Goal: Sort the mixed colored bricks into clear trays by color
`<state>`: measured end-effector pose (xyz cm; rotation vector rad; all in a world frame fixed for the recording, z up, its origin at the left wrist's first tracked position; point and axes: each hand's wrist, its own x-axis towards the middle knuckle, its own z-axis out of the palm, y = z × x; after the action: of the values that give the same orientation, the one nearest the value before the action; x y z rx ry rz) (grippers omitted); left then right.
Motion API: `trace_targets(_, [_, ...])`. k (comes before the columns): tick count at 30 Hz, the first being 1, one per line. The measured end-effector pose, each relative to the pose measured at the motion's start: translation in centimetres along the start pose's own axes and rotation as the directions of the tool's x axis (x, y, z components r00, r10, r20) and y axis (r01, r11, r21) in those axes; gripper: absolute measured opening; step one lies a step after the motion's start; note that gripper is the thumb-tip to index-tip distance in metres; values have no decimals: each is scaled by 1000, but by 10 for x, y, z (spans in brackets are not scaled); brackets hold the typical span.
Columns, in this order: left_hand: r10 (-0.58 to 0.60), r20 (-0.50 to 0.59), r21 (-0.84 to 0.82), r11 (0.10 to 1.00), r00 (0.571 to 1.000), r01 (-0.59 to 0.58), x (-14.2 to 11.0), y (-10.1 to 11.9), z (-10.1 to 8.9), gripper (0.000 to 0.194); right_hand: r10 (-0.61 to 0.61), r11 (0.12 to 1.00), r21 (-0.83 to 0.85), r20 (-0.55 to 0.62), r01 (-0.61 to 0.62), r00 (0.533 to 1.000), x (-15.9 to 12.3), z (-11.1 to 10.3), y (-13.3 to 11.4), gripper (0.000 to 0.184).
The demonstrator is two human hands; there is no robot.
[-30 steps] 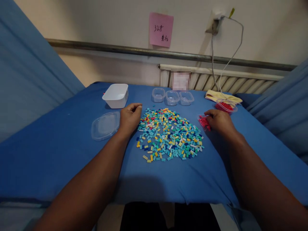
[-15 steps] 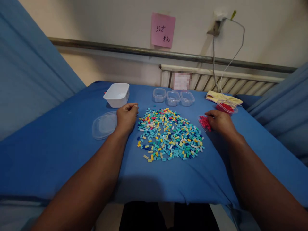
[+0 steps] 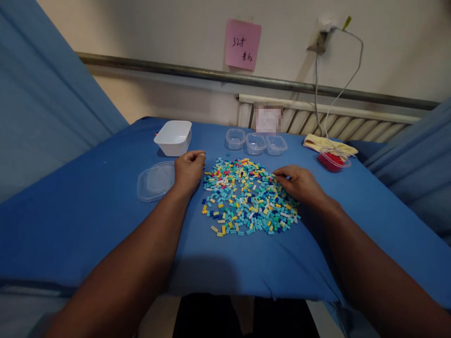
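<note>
A spread of small toy building bricks (image 3: 252,202), mostly light blue with yellow, green, dark blue, white and some red, lies on the blue cloth. My left hand (image 3: 189,170) rests closed at the spread's left edge, fingers curled in; anything inside is hidden. Over the upper right edge of the bricks is my right hand (image 3: 298,184), its thumb and fingers drawn together, and what they hold, if anything, I cannot make out. The small clear tray of red bricks is hidden by this hand and forearm. Farther right stands a clear tub of red bricks (image 3: 331,160).
A white bin (image 3: 174,138) stands at the back left, with a clear lid (image 3: 155,182) nearer me. Three clear tubs (image 3: 235,139) line the back. A yellow cloth (image 3: 329,144) and a white cable (image 3: 359,61) are behind the red tub. Blue curtains hang on both sides.
My right hand has moved left from the small tray of red bricks to the brick spread. My left hand shifted slightly left off the bricks and stayed closed.
</note>
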<state>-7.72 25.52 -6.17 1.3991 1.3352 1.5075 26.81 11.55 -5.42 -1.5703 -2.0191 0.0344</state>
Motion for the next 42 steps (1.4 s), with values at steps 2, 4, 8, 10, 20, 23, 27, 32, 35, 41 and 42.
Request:
trace_targets(2, [1, -5, -2, 1000, 1000, -1, -1, 0, 0, 40, -69, 997, -10, 85, 70, 994, 6, 5, -9, 25])
trace_targets(4, [4, -7, 3, 1000, 1000, -4, -2, 1, 1, 39, -81, 996, -27, 145, 86, 986, 10, 7, -13, 27])
trace_targets(8, [22, 12, 22, 1000, 1000, -22, -3, 1, 0, 36, -20, 998, -51, 182, 30, 983, 13, 8, -16, 27])
trace_targets(10, [28, 20, 32, 999, 999, -29, -2, -1, 0, 35, -14, 998, -62, 158, 24, 987, 13, 7, -15, 26])
trace_targets(20, [35, 25, 13, 999, 999, -36, -1, -4, 3, 34, 254, 927, -244, -150, -285, 956, -10, -31, 36, 29])
trace_targets(23, [29, 29, 6, 1000, 999, -30, -2, -3, 3, 33, 309, 899, -299, -85, -320, 947, -16, -33, 40, 29])
trace_targets(27, [28, 27, 23, 999, 999, -29, -5, -2, 4, 31, 204, 952, -204, -133, -228, 970, -10, -25, 21, 31])
trace_targets(32, [19, 37, 60, 998, 999, -21, -7, 1, 5, 28, -102, 993, -48, 60, 105, 993, 27, -2, -25, 31])
trace_targets(35, [22, 33, 63, 998, 999, -24, -7, 2, 5, 27, -164, 980, -86, 167, 180, 972, 57, 17, -42, 33])
trace_targets(41, [38, 47, 61, 997, 998, -41, -7, -2, 5, 28, -40, 971, -222, 238, 94, 971, 77, 32, -31, 31])
trace_targets(42, [43, 49, 60, 997, 998, -46, -6, -3, 6, 28, -21, 969, -236, 227, 76, 974, 74, 30, -26, 31])
